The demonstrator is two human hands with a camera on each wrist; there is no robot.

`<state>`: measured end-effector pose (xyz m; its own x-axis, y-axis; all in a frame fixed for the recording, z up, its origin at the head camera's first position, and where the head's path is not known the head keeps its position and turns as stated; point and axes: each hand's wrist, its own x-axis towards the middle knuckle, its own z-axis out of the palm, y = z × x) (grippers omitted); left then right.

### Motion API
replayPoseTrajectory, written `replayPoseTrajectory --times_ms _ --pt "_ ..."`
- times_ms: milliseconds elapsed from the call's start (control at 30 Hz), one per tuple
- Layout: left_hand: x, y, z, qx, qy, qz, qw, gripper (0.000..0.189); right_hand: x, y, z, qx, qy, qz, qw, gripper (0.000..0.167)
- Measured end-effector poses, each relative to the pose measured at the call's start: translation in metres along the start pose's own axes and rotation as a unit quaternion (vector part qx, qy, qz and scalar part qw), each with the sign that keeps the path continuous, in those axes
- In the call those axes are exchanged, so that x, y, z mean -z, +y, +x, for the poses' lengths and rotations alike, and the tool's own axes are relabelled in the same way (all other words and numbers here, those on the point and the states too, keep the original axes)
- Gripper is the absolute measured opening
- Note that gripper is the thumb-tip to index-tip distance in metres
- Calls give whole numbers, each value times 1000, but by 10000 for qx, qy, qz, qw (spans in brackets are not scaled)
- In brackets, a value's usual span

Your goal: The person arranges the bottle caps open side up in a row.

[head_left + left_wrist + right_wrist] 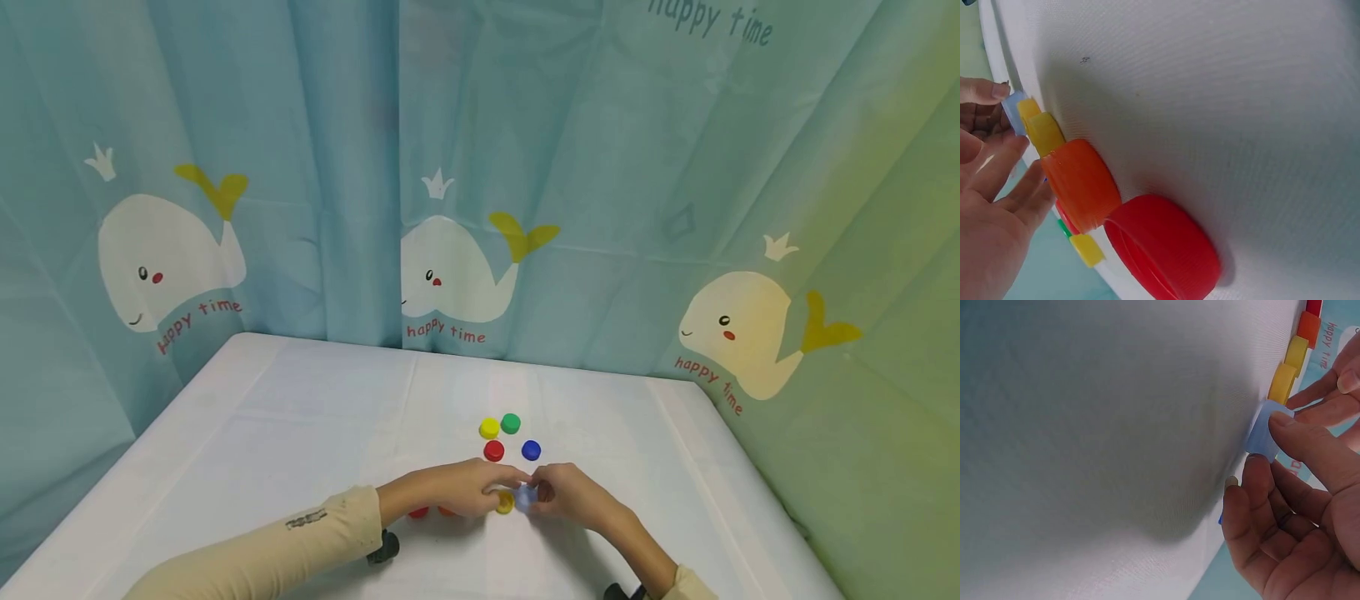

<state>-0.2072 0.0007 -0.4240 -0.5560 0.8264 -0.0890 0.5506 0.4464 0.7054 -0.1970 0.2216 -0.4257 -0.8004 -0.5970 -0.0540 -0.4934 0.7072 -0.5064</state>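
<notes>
My right hand (pixel 1300 512) pinches a light blue bottle cap (pixel 1262 430) between thumb and fingertips, at the end of a row of caps. Beside it my left hand (pixel 468 487) reaches over the row, its fingers extended and the tips close to the light blue cap. The row runs on with a dark yellow cap (pixel 1282 383), a second yellow cap (pixel 1046 134), an orange cap (pixel 1082 184) and a red cap (pixel 1163 247). In the head view the left hand partly hides the row.
Behind the hands lie a yellow cap (pixel 490 428), a green cap (pixel 511 423), another red cap (pixel 493 451) and a dark blue cap (pixel 531 450). A white cloth covers the table (pixel 315 425). Blue curtains (pixel 345 167) with printed whales hang at its back.
</notes>
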Motion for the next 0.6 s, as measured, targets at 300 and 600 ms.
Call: replayPoseTrajectory --times_ms 300,600 --pt "-1 0 0 -144 19 215 9997 47 -2 1 -1 -134 -60 65 9999 25" --pt "-3 1 -1 -73 155 317 9993 45 -4 3 -3 -151 -68 121 9998 26"
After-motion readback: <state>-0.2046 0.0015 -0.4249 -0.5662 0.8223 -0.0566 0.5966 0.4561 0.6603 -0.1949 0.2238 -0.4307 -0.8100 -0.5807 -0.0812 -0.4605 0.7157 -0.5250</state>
